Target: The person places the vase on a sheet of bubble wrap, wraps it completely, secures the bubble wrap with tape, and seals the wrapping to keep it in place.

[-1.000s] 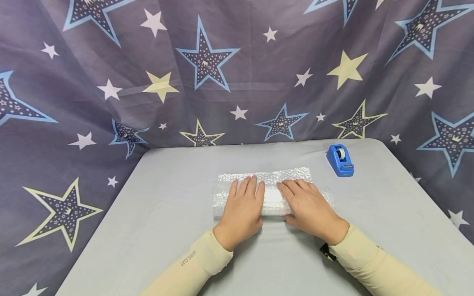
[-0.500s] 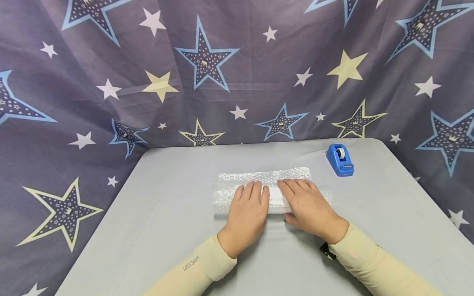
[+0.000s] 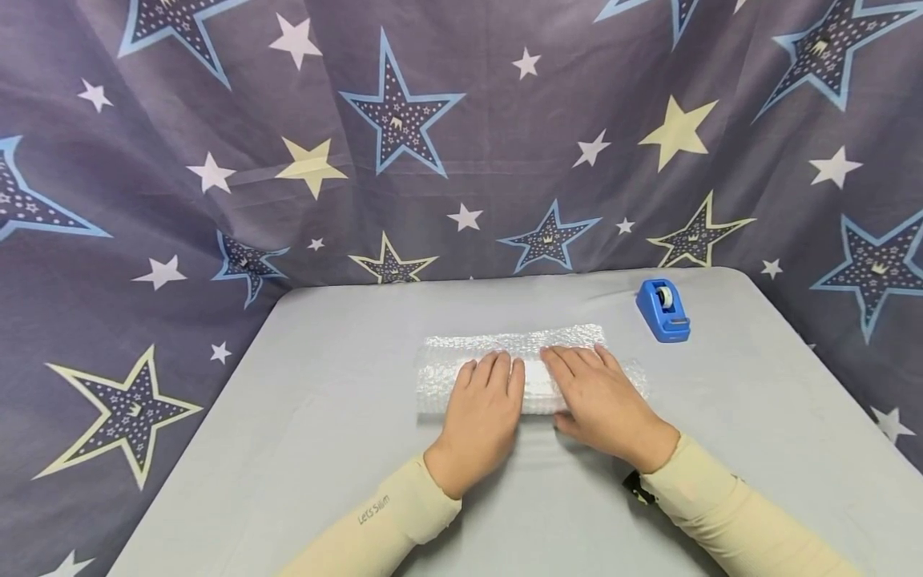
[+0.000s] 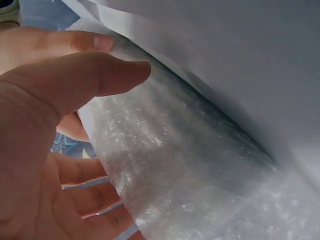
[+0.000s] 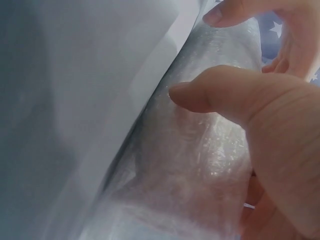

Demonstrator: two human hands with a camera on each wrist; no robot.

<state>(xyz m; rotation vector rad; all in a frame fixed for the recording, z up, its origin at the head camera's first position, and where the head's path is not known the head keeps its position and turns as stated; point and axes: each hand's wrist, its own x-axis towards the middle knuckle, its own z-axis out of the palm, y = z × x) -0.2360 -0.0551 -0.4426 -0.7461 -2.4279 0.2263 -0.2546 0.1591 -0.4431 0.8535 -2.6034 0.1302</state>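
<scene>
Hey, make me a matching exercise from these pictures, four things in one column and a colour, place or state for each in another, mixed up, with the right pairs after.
Things
1. Bubble wrap
2. Tape dispenser
3. Star-patterned cloth
4. Left sleeve

Descriptions
A. Hanging beyond the table
B. Cream-coloured, with lettering
C. See-through, under the left hand and the right hand
D. Blue, near the far right corner

Right pairs: 1-C, 2-D, 3-A, 4-B

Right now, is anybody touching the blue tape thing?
No, the left hand and right hand are on the bubble wrap, and the blue tape dispenser stands apart.
</scene>
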